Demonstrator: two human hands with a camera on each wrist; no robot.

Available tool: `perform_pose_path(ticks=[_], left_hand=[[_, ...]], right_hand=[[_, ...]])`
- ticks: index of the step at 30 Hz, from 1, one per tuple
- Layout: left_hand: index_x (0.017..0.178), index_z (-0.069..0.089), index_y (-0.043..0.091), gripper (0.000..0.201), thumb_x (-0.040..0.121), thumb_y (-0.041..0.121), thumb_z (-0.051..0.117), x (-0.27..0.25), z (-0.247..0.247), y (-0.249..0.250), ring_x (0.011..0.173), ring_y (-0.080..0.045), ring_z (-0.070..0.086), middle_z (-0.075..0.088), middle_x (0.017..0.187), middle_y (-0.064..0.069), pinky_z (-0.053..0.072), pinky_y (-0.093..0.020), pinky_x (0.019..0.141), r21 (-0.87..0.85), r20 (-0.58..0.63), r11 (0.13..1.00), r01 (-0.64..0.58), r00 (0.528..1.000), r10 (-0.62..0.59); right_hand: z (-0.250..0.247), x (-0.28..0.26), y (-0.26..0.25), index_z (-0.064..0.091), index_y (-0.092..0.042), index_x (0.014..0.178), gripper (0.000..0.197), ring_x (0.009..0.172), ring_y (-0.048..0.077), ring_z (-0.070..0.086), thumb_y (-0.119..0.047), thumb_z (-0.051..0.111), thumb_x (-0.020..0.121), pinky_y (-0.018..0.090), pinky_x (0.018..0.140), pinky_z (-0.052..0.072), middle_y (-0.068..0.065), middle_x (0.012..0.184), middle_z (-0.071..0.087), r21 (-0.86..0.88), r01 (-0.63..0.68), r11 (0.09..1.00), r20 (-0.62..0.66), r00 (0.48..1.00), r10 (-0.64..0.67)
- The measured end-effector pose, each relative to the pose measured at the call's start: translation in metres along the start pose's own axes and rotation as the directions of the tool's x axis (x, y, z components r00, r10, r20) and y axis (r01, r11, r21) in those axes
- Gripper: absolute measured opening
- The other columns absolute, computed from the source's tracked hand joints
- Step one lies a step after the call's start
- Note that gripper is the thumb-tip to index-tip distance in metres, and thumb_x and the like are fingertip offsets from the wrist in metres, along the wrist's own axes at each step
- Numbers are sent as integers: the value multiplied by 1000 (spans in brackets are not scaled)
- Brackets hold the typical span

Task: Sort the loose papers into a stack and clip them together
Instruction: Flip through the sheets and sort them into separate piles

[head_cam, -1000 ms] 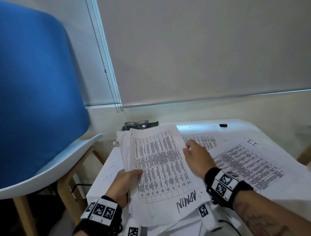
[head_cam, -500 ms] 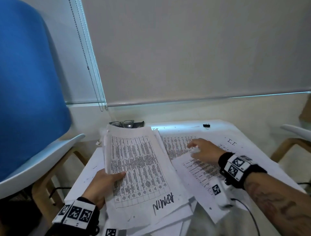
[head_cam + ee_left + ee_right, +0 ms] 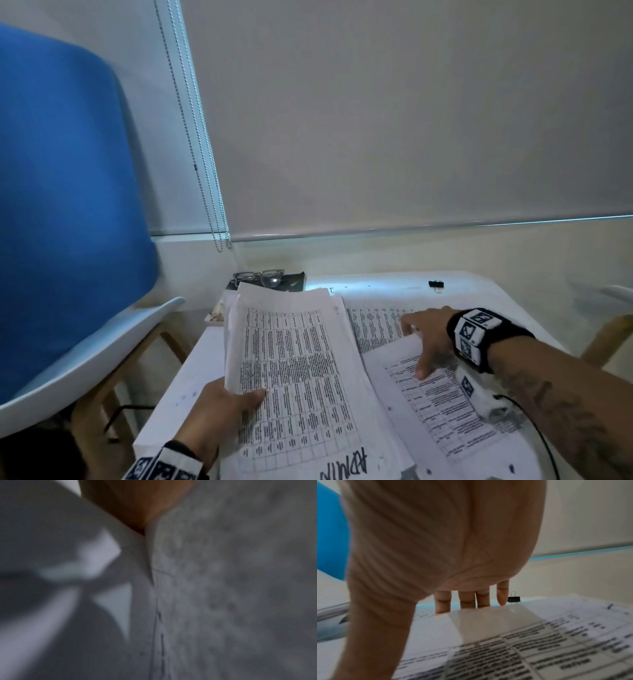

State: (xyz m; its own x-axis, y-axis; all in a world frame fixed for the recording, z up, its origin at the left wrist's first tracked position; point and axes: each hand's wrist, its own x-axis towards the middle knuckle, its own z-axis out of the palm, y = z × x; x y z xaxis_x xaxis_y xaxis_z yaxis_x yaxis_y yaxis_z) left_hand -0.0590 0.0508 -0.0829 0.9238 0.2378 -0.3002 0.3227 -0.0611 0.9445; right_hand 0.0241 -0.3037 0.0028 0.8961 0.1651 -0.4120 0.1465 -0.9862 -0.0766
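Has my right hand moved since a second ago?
Yes. The right hand has slid off the held stack, rightward toward the binder clip, and now rests on a loose sheet.

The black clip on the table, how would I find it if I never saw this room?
Look at the white table covered in printed papers, then at its far edge by the wall. The binder clip sits there alone, beyond the right hand. It is the only small black thing with wire handles; the eyeglasses lie far off to its left.
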Motion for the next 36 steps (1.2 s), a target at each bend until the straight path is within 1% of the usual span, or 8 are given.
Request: perform_pose_path(ticks=[3,5,12,18,23,31,33,36], left_hand=[[98,70,-7,23,79,2,79,0,0,1,100,-60,63,69,100,-39,52,-72,80,-20,26,1000,6,1000,-5],[99,70,-5,23,81,5,78,-2,-1,3,99,-57,66,73,97,-34,53,-70,80,-5,29,1000,-1,1000,1],[106,67,-6,16,92,2,63,-5,0,6,94,-46,72,77,97,-26,57,-60,85,-68,37,998,-9,999,11],[111,65,-7,21,94,4,61,2,-4,1,105,-54,65,73,106,-31,51,-69,90,-62,27,997,38,999,-36],[113,65,-7,22,96,4,56,-1,-3,5,98,-46,71,75,104,-27,55,-61,90,-67,20,997,39,999,-38],[117,69,16,39,98,45,51,-16,-1,17,108,-31,68,76,111,-11,45,-48,106,-237,43,971,38,999,-28],[110,73,16,38,86,45,69,-21,1,19,99,-36,72,79,103,-10,51,-46,99,-94,22,995,17,1000,-15],[96,74,7,26,83,30,76,-27,7,18,77,-30,73,78,81,-7,53,-28,65,178,-69,983,-50,996,63]], right_hand=[[-7,2,8,54,-25,86,25,88,16,51,-36,76,81,27,80,38,-9,92,57,-117,42,992,-73,996,-51],[-18,2,24,44,-22,70,31,79,17,47,-28,69,87,25,64,34,-9,75,46,-111,52,992,-158,985,-69],[-99,-58,72,45,-17,66,36,68,26,50,-29,69,90,36,63,33,0,69,51,-49,88,995,-491,865,-101],[-125,-91,71,67,-10,85,19,62,20,53,-27,69,91,30,62,37,5,74,64,451,293,843,-692,711,123],[-71,-43,40,66,4,112,21,50,10,68,-3,63,93,27,54,59,9,77,74,789,374,488,-524,824,216],[44,-10,-64,65,-13,116,20,88,22,66,-18,55,99,32,78,55,5,108,67,838,287,464,-411,891,193],[58,-11,-86,60,-14,131,32,110,28,66,-22,51,101,41,96,54,4,123,68,856,298,423,-376,920,112],[58,-12,-93,68,-15,109,32,93,25,67,-39,49,101,39,83,53,8,103,71,757,317,571,-387,922,1]])
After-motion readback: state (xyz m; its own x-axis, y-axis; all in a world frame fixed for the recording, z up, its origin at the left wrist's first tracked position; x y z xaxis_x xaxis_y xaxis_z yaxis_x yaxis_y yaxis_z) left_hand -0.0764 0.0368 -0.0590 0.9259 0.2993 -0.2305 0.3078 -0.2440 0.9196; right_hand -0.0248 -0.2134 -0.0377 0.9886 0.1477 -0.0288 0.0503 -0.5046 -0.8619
